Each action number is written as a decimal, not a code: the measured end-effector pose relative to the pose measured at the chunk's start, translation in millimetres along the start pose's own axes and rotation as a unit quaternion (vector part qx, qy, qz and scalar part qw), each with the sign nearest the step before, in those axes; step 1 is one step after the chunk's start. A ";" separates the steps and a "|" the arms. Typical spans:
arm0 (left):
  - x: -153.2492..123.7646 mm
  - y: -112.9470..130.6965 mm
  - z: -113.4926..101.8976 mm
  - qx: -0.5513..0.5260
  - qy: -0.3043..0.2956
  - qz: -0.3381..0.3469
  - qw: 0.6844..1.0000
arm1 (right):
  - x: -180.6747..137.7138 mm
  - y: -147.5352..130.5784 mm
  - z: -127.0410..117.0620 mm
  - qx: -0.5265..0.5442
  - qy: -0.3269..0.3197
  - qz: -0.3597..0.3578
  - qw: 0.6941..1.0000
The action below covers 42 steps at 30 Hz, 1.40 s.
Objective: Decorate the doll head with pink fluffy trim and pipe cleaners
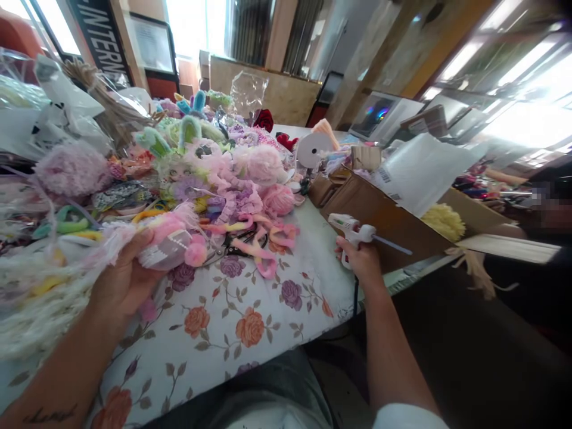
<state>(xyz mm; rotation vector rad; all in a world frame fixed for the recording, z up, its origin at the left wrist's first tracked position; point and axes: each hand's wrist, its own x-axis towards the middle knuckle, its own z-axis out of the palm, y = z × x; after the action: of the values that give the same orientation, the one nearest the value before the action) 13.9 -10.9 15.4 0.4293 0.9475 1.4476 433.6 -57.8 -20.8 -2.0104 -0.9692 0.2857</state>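
Observation:
My left hand (123,280) is closed round a fluffy pink and white craft piece with a pink pompom (172,241), held just above the floral tablecloth (232,310). My right hand (363,259) grips the handle of a white hot glue gun (353,229) at the table's right edge; its nozzle points left and a clear glue stick juts out behind. A black cord hangs down from the gun. Between the hands lie pink fuzzy pipe-cleaner shapes (261,238) and dark scissors (235,244).
A heap of pastel yarn, pompoms and plush pieces (214,173) covers the table's back and left. A long cardboard box (393,220) with yellow yarn (444,221) and a white bag sits right. Another person's arm (504,179) shows far right.

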 end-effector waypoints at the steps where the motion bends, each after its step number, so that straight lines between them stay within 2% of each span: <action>1: 0.0 0.4 -0.2 -0.001 0.001 -0.002 1.000 | 9.4 1.8 1.7 -0.023 -0.007 -0.005 1.000; 5: -1.3 3.1 0.4 -0.008 -0.008 -0.015 1.000 | 29.4 -1.7 11.9 -0.060 -0.041 -0.033 0.997; 9: -3.9 7.2 4.3 -0.011 0.000 -0.011 1.000 | 29.8 -5.3 13.2 -0.086 -0.063 -0.043 0.993; 12: -4.0 9.5 5.5 -0.020 0.011 -0.010 1.000 | 14.6 -7.1 -1.6 -0.140 -0.066 -0.057 0.986; 15: -2.7 9.9 4.7 -0.037 0.021 -0.014 0.999 | -15.4 -17.4 -18.0 -0.310 -0.049 -0.078 0.946; 17: -1.8 9.5 3.9 -0.044 0.022 -0.018 0.999 | -38.8 -33.2 -17.6 -0.309 -0.009 -0.117 0.944; 18: -1.5 9.3 3.6 -0.046 0.023 -0.018 0.999 | -49.7 -44.0 -12.2 -0.255 0.005 -0.166 0.953; 19: -1.3 9.1 3.3 -0.046 0.022 -0.019 0.999 | -59.2 -56.4 -3.6 -0.183 -0.017 -0.224 0.957; 21: -1.2 9.0 2.5 -0.042 0.019 -0.022 0.999 | -72.8 -83.5 21.0 -0.078 -0.141 -0.316 0.935; 23: -1.2 9.1 1.3 -0.041 0.017 -0.023 0.999 | -78.6 -109.1 49.2 -0.044 -0.242 -0.366 0.898; 27: 1.0 8.0 -2.8 -0.045 0.006 -0.024 0.999 | -77.4 -139.4 93.7 -0.036 -0.253 -0.386 0.886; 31: 5.1 4.4 -6.4 -0.053 -0.002 -0.032 0.998 | -74.8 -139.8 111.7 0.017 -0.290 -0.368 0.883; 35: 6.1 2.8 -7.2 -0.047 -0.001 -0.040 0.998 | -69.0 -130.4 108.8 0.057 -0.319 -0.327 0.888; 37: 5.6 3.6 -7.8 -0.038 -0.007 -0.039 0.998 | -65.3 -128.1 104.6 0.124 -0.347 -0.266 0.891; 39: 5.6 5.1 -9.1 -0.032 -0.015 -0.033 0.999 | -63.0 -128.3 101.4 0.246 -0.394 -0.163 0.870; 41: 6.3 6.7 -10.6 -0.028 -0.018 -0.022 0.999 | -62.1 -130.6 99.4 0.363 -0.430 -0.061 0.824; 42: 6.8 7.4 -11.3 -0.027 -0.015 -0.015 0.999 | -61.5 -132.4 98.3 0.395 -0.437 -0.032 0.807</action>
<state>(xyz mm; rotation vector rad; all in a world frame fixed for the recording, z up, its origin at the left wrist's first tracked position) -0.4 -6.8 12.4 0.3954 0.8854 1.4321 271.3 0.3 14.6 -1.0097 -1.1677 1.4128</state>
